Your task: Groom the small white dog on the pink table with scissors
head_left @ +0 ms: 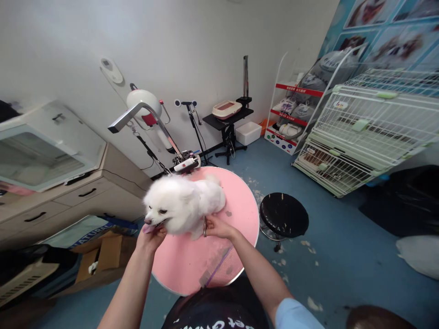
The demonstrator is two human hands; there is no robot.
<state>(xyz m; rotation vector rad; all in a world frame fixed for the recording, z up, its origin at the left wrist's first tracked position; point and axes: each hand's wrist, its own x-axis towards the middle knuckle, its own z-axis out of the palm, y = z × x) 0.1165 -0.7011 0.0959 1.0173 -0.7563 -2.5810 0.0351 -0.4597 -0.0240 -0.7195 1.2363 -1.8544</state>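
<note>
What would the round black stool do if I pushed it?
The stool might roll, since what looks like a small wheel shows beneath it. Its seat may squish a little, because it looks padded. The pale bits on top could slide off, as they seem loose and the cover looks smooth.

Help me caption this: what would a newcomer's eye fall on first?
First, the fluffy white dog on the round pink table, tongue out, with the left hand at its chin and the right hand holding a metal tool beside its body. Then the wire cage at the picture's right, and the black stool beside the table.
</note>
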